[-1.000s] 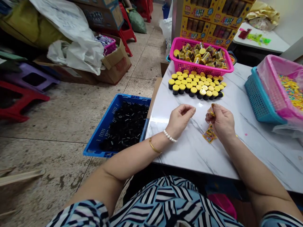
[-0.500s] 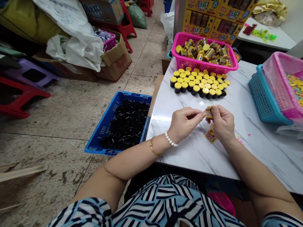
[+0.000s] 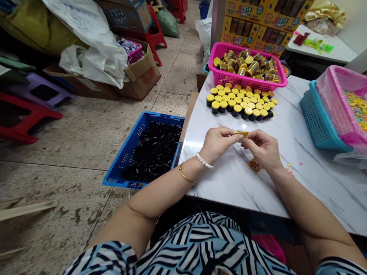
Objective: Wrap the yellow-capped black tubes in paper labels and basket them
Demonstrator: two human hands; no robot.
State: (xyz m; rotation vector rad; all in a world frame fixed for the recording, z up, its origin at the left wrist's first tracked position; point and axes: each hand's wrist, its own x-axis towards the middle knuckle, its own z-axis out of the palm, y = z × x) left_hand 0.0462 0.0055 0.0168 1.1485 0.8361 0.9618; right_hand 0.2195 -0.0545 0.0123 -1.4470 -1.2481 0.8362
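A small yellow printed label (image 3: pixel 241 133) is stretched between my two hands above the table, seen nearly edge-on. My left hand (image 3: pixel 219 144) pinches its left end between thumb and fingers. At the other end, my right hand (image 3: pixel 261 147) is closed on it, partly hiding it. Below my right hand, a second printed label (image 3: pixel 254 165) lies on the marble-patterned table (image 3: pixel 226 179). Beyond my hands stand several rows of small black jars with yellow lids (image 3: pixel 237 109); one at the right end is tipped over.
Behind the jars, a pink basket (image 3: pixel 249 82) holds wrapped jars. At right, a blue basket (image 3: pixel 322 118) stands under a pink one (image 3: pixel 338 103) containing colourful small pieces. A blue crate (image 3: pixel 119 164) of black parts is left of the table. Yellow boxes (image 3: pixel 252 28) are stacked behind.
Both hands have shifted slightly left. The label has turned from facing me to nearly edge-on, and my right fingers have moved along it. The second label stays on the table.
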